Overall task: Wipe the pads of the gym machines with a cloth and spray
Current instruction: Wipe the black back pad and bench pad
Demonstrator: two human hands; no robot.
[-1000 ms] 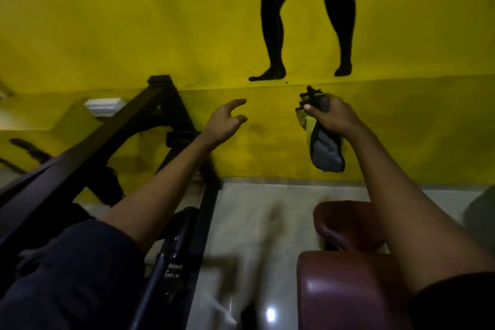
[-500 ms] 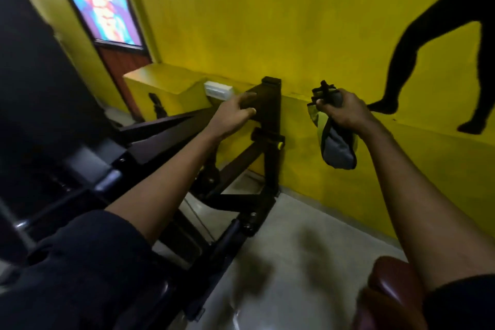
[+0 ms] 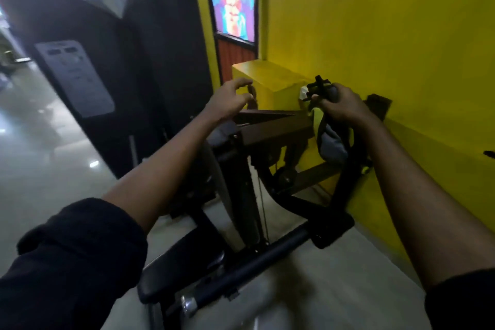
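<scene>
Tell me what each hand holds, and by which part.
The right hand grips the spray bottle just below its black trigger head, the cloth bunched in the same grip and hanging down. The left hand holds nothing.

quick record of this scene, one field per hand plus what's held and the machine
left hand: above the machine frame, fingers loosely curled, holding nothing
right hand: grips the spray bottle, cloth hanging below it
frame position: beside the yellow wall
pad: black, low in view, touched by neither hand
</scene>
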